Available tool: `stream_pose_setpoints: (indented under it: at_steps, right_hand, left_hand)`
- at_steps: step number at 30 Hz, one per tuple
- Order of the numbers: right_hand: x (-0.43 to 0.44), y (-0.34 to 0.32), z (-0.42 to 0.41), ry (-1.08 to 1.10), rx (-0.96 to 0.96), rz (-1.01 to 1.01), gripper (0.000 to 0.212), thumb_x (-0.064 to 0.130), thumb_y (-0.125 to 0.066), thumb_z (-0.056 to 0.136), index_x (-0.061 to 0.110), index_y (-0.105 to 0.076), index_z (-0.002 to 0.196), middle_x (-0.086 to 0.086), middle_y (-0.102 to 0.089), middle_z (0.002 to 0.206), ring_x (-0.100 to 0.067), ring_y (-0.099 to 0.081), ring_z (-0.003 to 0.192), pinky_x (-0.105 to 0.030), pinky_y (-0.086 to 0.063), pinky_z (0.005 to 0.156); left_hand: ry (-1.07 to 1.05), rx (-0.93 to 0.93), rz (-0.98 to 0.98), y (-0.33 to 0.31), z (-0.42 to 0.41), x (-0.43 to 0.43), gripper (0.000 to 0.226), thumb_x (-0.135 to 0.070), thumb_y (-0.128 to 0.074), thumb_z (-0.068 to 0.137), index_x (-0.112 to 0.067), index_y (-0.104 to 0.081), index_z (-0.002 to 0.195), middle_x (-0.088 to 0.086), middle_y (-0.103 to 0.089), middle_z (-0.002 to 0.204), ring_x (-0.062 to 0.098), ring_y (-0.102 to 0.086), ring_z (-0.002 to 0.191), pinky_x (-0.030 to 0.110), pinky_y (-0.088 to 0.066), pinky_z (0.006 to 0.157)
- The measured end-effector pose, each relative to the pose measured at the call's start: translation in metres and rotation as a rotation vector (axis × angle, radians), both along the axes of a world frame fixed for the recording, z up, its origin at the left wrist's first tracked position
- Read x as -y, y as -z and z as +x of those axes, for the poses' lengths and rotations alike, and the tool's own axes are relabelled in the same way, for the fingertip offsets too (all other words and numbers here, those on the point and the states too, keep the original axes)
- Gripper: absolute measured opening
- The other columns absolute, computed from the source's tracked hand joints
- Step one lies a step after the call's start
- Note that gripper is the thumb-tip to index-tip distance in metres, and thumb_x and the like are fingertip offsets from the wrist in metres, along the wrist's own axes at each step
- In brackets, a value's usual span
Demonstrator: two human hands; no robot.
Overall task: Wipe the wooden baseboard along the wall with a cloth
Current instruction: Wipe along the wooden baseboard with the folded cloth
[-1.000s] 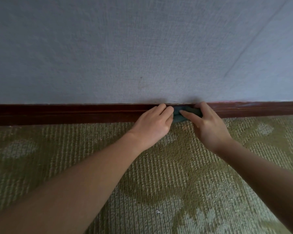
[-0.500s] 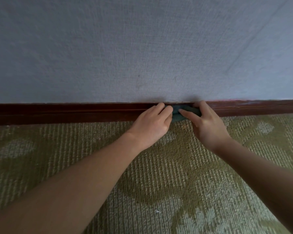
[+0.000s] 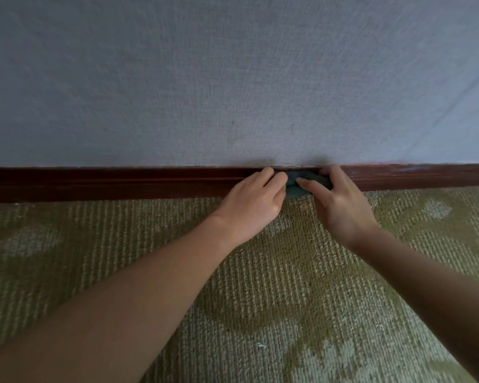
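Both hands pressing cloth [image 3: 295, 189] against baseboard [image 3: 122, 185], right of frame centre. Left hand [image 3: 253, 203] and right hand [image 3: 340, 204] fingers curling closed on the cloth. Risk: small bunched cloth slipping out, knuckles rubbing wall [image 3: 233, 78].

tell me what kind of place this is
Probably a carpeted room indoors, home or hotel: a dark wooden baseboard runs under a grey textured wall, and patterned olive carpet covers the floor. Which room, I cannot tell.
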State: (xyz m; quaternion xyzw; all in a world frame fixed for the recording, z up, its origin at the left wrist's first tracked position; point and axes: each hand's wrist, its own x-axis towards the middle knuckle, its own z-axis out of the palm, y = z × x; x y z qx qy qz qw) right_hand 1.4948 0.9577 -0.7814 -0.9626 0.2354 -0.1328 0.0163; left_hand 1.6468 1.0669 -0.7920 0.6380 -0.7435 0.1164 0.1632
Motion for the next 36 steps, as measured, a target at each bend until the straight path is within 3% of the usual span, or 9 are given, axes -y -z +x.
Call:
stream_pose_setpoints:
  at_steps: [13,15,17,18,22,26,29,32,36]
  right_hand:
    - [0.004,-0.003,-0.004,-0.048,0.007,-0.047,0.040,-0.016,-0.069,0.068,-0.002,-0.068,0.105,-0.029,-0.057,0.089,-0.040,-0.058,0.073,-0.046,-0.053,0.056]
    - [0.007,-0.004,-0.009,-0.046,-0.001,-0.054,0.039,-0.015,-0.069,0.069,-0.001,-0.068,0.106,-0.028,-0.057,0.089,-0.041,-0.059,0.074,-0.046,-0.053,0.057]
    - [0.013,-0.005,-0.014,-0.041,-0.011,-0.059,0.040,-0.016,-0.069,0.069,-0.001,-0.068,0.106,-0.028,-0.057,0.089,-0.041,-0.059,0.075,-0.047,-0.053,0.058]
    - [0.017,-0.006,-0.018,-0.036,-0.017,-0.062,0.040,-0.016,-0.070,0.068,-0.001,-0.068,0.105,-0.028,-0.057,0.089,-0.041,-0.059,0.074,-0.047,-0.053,0.058]
    - [0.028,-0.010,-0.028,-0.030,-0.054,-0.071,0.042,-0.018,-0.069,0.066,-0.001,-0.069,0.104,-0.029,-0.057,0.088,-0.041,-0.058,0.072,-0.046,-0.052,0.057]
    - [0.039,-0.011,-0.039,-0.022,-0.085,-0.068,0.044,-0.020,-0.067,0.064,-0.001,-0.069,0.104,-0.029,-0.056,0.088,-0.042,-0.058,0.072,-0.048,-0.053,0.055]
    - [0.050,-0.011,-0.050,-0.014,-0.091,-0.066,0.045,-0.021,-0.067,0.064,-0.001,-0.069,0.104,-0.029,-0.056,0.088,-0.042,-0.058,0.073,-0.049,-0.052,0.055]
    - [0.054,-0.009,-0.055,0.011,-0.076,-0.060,0.044,-0.020,-0.067,0.064,0.000,-0.069,0.104,-0.029,-0.056,0.090,-0.043,-0.058,0.074,-0.047,-0.053,0.053]
    - [0.045,-0.003,-0.053,0.082,-0.013,-0.028,0.040,-0.020,-0.068,0.064,-0.002,-0.069,0.100,-0.030,-0.055,0.090,-0.043,-0.058,0.073,-0.042,-0.050,0.050]
  left_hand:
    - [0.007,0.041,0.068,-0.001,0.000,0.002,0.024,0.002,-0.070,0.072,0.004,-0.069,0.096,0.009,-0.064,0.093,0.020,-0.059,0.079,0.024,-0.050,0.064]
    - [-0.007,-0.044,0.153,-0.002,-0.004,0.007,0.031,-0.001,-0.037,0.091,0.006,-0.058,0.112,0.010,-0.057,0.105,0.021,-0.054,0.089,0.025,-0.045,0.073]
    - [-0.023,-0.085,0.225,0.002,-0.011,0.014,0.063,-0.011,0.007,0.087,0.000,-0.038,0.130,0.008,-0.044,0.122,0.019,-0.043,0.103,0.029,-0.034,0.084]
    - [-0.025,-0.108,0.229,0.003,-0.014,0.017,0.069,-0.013,0.014,0.083,-0.002,-0.033,0.132,0.007,-0.040,0.125,0.019,-0.040,0.106,0.030,-0.031,0.086]
    - [-0.003,-0.132,0.257,0.002,-0.023,0.030,0.063,-0.012,0.008,0.086,-0.002,-0.034,0.131,0.009,-0.040,0.127,0.020,-0.039,0.109,0.029,-0.029,0.089]
    - [-0.033,-0.373,0.330,-0.004,-0.032,0.044,0.035,-0.020,-0.026,0.098,-0.003,-0.049,0.119,0.014,-0.050,0.118,0.026,-0.041,0.103,0.028,-0.023,0.079]
    - [0.004,-0.223,0.276,-0.001,-0.041,0.055,0.038,-0.015,-0.018,0.098,-0.003,-0.042,0.124,0.011,-0.046,0.115,0.020,-0.039,0.092,0.026,-0.021,0.074]
    - [-0.020,-0.294,0.268,0.002,-0.048,0.060,0.029,-0.012,-0.025,0.099,-0.005,-0.042,0.122,0.005,-0.044,0.107,0.010,-0.023,0.080,0.019,-0.014,0.071]
    - [-0.014,-0.268,0.234,-0.006,-0.045,0.059,0.023,-0.011,-0.034,0.099,-0.005,-0.049,0.115,0.006,-0.048,0.101,0.010,-0.026,0.077,0.025,-0.021,0.075]
